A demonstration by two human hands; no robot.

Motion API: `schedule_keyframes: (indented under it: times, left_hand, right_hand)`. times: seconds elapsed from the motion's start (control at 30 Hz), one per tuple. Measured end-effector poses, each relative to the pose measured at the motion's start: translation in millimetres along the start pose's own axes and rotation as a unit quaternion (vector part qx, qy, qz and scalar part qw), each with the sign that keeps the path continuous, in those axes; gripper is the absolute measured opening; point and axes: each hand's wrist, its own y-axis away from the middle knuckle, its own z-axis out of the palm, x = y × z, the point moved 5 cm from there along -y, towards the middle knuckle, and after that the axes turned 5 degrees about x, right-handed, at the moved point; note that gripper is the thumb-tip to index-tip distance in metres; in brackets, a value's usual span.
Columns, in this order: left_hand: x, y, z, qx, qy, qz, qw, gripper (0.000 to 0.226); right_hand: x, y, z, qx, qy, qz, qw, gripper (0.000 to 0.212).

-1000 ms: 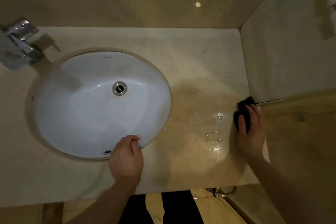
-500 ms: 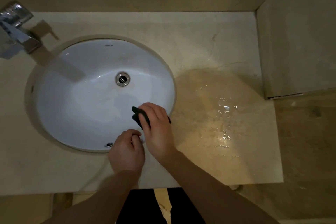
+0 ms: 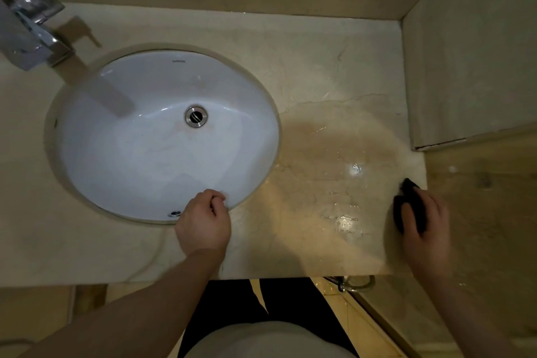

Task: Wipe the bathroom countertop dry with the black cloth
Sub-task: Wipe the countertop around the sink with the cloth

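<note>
We have the black cloth (image 3: 411, 209) under our right hand (image 3: 424, 224) at the right edge of the counter (image 3: 334, 73), just short of its front right corner. The fingers are laid over the cloth and press it flat against the stone — the sensible way to hold it for a wipe, since the whole pad then meets the wet surface. Our left hand (image 3: 203, 225) rests at the front rim of the sink (image 3: 162, 136), fingers loosely curled and holding nothing; we judge it is there to steady us while the other arm reaches. Between the two hands, well apart, lies the wet patch (image 3: 343, 197), a darker stain with glinting droplets between the sink and the right edge. The tap (image 3: 32, 29) stands at the back left corner. Much water is left — we would judge the wiping far from done, with the next stroke running leftward across the patch.
</note>
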Motion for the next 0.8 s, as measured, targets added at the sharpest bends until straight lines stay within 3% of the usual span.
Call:
schedule_keyframes:
  times: [0.13, 0.3, 0.57, 0.7, 0.8]
  left_hand:
    - [2, 1, -1, 0.001, -0.001, -0.003, 1.000, 0.027]
    - [1, 0, 0, -0.003, -0.004, -0.011, 1.000, 0.027]
    - [0, 1, 0, 0.004, -0.002, -0.018, 1.000, 0.028]
    - [0, 1, 0, 0.006, -0.001, -0.014, 1.000, 0.028]
    - [0, 0, -1, 0.004, -0.001, -0.020, 1.000, 0.027]
  right_hand:
    - [-10, 15, 30, 0.035, 0.015, -0.007, 0.999, 0.047]
    - [-65, 46, 89, 0.033, -0.039, -0.072, 0.996, 0.038]
    - [-165, 77, 173, -0.074, -0.096, -0.168, 0.978, 0.028]
    - [-180, 65, 165, -0.123, -0.169, -0.170, 0.963, 0.025]
    - [-165, 25, 125, -0.062, -0.189, -0.160, 0.967, 0.024]
